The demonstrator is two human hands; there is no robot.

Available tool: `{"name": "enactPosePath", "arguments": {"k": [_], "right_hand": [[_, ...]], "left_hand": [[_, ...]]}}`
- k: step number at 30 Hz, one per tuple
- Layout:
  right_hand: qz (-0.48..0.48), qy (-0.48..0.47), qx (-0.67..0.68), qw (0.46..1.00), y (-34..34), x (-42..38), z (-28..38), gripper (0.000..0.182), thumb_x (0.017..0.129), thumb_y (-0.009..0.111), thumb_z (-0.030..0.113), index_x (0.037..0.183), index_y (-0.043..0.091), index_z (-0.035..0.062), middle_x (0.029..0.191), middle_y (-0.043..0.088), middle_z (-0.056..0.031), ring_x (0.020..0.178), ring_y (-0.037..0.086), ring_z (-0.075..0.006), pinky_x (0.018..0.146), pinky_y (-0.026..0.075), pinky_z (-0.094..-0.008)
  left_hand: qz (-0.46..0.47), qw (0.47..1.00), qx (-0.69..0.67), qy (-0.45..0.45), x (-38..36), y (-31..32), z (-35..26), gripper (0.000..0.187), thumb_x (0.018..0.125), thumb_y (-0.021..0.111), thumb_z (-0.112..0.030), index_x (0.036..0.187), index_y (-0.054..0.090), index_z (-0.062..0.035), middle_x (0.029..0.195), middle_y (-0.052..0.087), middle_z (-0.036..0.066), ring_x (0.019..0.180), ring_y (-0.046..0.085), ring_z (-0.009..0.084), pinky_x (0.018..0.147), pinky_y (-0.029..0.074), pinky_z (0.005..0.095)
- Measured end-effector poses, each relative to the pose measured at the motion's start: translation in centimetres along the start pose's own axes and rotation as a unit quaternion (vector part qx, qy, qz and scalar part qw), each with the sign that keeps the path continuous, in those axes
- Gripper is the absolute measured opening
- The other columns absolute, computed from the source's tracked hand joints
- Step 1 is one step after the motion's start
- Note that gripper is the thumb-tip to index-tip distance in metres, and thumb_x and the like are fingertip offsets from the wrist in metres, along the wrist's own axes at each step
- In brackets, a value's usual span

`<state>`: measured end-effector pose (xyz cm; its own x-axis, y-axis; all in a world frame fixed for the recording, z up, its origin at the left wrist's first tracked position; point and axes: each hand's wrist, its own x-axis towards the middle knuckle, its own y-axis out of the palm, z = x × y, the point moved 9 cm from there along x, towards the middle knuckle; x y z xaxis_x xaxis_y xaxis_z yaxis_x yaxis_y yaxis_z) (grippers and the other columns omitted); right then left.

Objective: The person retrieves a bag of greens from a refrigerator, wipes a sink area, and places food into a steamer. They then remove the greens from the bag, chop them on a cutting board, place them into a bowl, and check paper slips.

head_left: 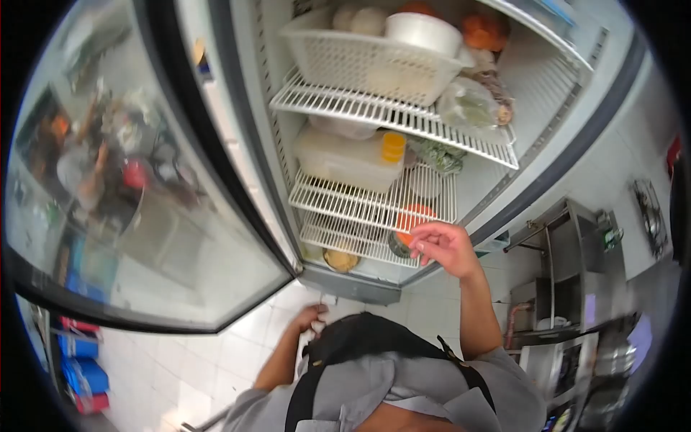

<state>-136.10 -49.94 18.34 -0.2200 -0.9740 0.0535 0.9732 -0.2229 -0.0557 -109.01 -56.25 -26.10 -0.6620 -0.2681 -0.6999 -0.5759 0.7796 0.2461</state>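
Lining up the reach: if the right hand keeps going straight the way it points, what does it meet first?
Probably the orange-lidded container on the lower wire shelf; the right hand has its fingertips right at it, though depth is unclear.

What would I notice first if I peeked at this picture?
The open fridge fills the middle, its glass door swung out on the left. A white basket sits on the top shelf, and a big jug with an orange cap lies below it. Lower down, the right hand reaches toward an orange-lidded container.
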Motion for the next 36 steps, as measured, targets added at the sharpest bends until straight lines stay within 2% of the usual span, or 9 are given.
{"name": "enactPosePath", "arguments": {"k": [1, 2, 9, 16, 21, 25, 30, 34, 36], "right_hand": [[0.013, 0.019, -0.007, 1.000, 0.7, 0.6, -1.0, 0.024, 0.085, 0.060, 0.002, 0.108, 0.059, -0.0010, 0.087, 0.064, -0.0069, 0.074, 0.062, -0.0123, 0.057, 0.051, -0.0241], [0.016, 0.034, -0.023, 0.999, 1.4, 1.2, -1.9, 0.025, 0.084, 0.060, 0.002, 0.110, 0.058, -0.0010, 0.087, 0.064, -0.0072, 0.074, 0.062, -0.0124, 0.057, 0.051, -0.0239], [-0.061, 0.072, -0.007, 0.996, 3.1, 4.1, -2.8, 0.037, 0.084, 0.058, 0.000, 0.120, 0.050, -0.0007, 0.096, 0.062, -0.0104, 0.072, 0.062, -0.0149, 0.054, 0.050, -0.0224], [-0.009, 0.040, -0.003, 0.999, 4.6, 3.2, -2.5, 0.028, 0.083, 0.060, 0.001, 0.110, 0.057, -0.0015, 0.095, 0.062, -0.0088, 0.075, 0.062, -0.0142, 0.058, 0.049, -0.0229], [-0.031, 0.041, 0.010, 0.999, 2.3, 0.5, -2.6, 0.025, 0.083, 0.060, 0.001, 0.108, 0.058, -0.0019, 0.094, 0.063, -0.0080, 0.074, 0.062, -0.0133, 0.060, 0.049, -0.0241], [-0.147, -0.104, -0.050, 0.982, -2.5, -2.2, 5.3, 0.023, 0.082, 0.059, -0.004, 0.104, 0.059, -0.0030, 0.083, 0.061, -0.0055, 0.073, 0.061, -0.0110, 0.059, 0.048, -0.0219], [-0.269, -0.260, -0.172, 0.911, -8.0, -3.9, 16.6, 0.020, 0.081, 0.059, -0.005, 0.101, 0.061, -0.0030, 0.076, 0.056, -0.0019, 0.064, 0.054, -0.0077, 0.055, 0.044, -0.0199], [-0.334, -0.427, -0.256, 0.800, -6.6, -6.4, 28.7, 0.017, 0.082, 0.060, -0.003, 0.099, 0.062, -0.0033, 0.080, 0.058, -0.0027, 0.067, 0.054, -0.0073, 0.057, 0.044, -0.0199], [-0.348, -0.468, -0.254, 0.772, -5.6, -7.6, 32.6, 0.016, 0.083, 0.060, -0.002, 0.098, 0.062, -0.0032, 0.082, 0.059, -0.0033, 0.068, 0.055, -0.0074, 0.058, 0.044, -0.0199]], "left_hand": [[0.010, 0.999, -0.025, 0.031, -1.7, 0.7, -3.4, 0.054, 0.091, 0.048, -0.032, 0.138, 0.036, -0.0092, 0.136, 0.042, 0.012, 0.115, 0.048, 0.0365, 0.068, 0.053, 0.0590], [-0.027, 0.993, -0.096, 0.058, -3.1, 0.8, -6.2, 0.058, 0.088, 0.055, -0.041, 0.135, 0.040, -0.0089, 0.128, 0.048, 0.010, 0.107, 0.052, 0.0337, 0.058, 0.055, 0.0525], [0.050, 0.911, -0.201, 0.358, -12.8, 5.6, -26.8, 0.051, 0.087, 0.061, -0.024, 0.131, 0.041, -0.0077, 0.126, 0.051, 0.008, 0.101, 0.059, 0.0257, 0.062, 0.055, 0.0381], [-0.040, 0.824, -0.249, 0.508, -17.9, 5.2, -42.8, 0.054, 0.086, 0.061, -0.017, 0.130, 0.034, -0.0012, 0.123, 0.048, 0.015, 0.103, 0.056, 0.0290, 0.072, 0.054, 0.0443], [-0.043, 0.830, -0.269, 0.486, -18.3, 5.6, -47.2, 0.061, 0.084, 0.062, -0.013, 0.133, 0.027, 0.0003, 0.126, 0.043, 0.016, 0.109, 0.050, 0.0341, 0.076, 0.051, 0.0511], [-0.093, 0.822, -0.245, 0.506, -19.5, 6.6, -48.3, 0.068, 0.083, 0.063, -0.014, 0.135, 0.022, -0.0005, 0.134, 0.034, 0.018, 0.118, 0.042, 0.0339, 0.082, 0.049, 0.0518], [-0.203, 0.758, -0.086, 0.614, -21.8, 9.3, -48.0, 0.062, 0.077, 0.066, -0.009, 0.131, 0.034, -0.0075, 0.133, 0.034, 0.012, 0.111, 0.046, 0.0250, 0.077, 0.048, 0.0333], [-0.165, 0.711, -0.007, 0.683, -26.1, 12.8, -48.0, 0.052, 0.082, 0.062, -0.009, 0.129, 0.040, -0.0051, 0.128, 0.045, 0.010, 0.110, 0.050, 0.0221, 0.075, 0.048, 0.0319], [-0.054, 0.772, -0.007, 0.633, -25.6, 14.2, -47.6, 0.042, 0.082, 0.061, -0.006, 0.121, 0.047, -0.0034, 0.116, 0.053, 0.009, 0.100, 0.055, 0.0180, 0.073, 0.047, 0.0269]]}}
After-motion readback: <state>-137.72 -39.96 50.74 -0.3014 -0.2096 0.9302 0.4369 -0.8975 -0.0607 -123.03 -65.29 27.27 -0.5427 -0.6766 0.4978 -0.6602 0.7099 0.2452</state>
